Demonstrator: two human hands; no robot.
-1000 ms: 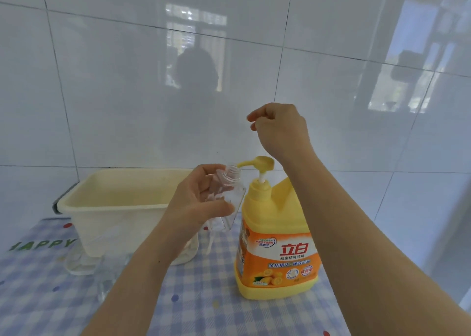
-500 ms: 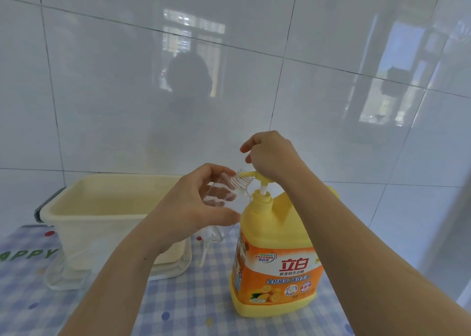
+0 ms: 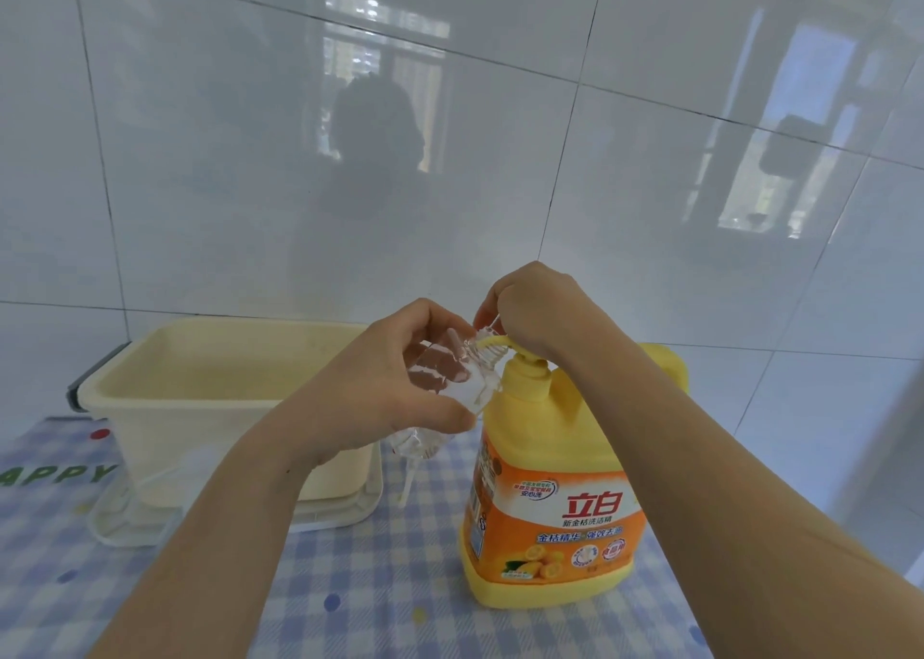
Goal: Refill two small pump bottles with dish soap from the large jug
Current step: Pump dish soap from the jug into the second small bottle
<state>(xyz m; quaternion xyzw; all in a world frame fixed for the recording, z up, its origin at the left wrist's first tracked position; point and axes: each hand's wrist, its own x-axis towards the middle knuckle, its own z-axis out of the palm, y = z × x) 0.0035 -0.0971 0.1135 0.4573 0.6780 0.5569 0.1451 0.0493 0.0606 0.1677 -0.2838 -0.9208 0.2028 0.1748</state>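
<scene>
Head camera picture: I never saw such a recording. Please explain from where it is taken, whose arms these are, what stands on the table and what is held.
There is no machine here: a person wears one camera on the head, looking forward and down, so both arms are the person's own. The left hand holds a small clear bottle, tilted, its mouth at the pump spout of the big yellow jug. The right hand rests curled on that pump. A cream tub on a tray stands on the checked tablecloth, left of the jug.
</scene>
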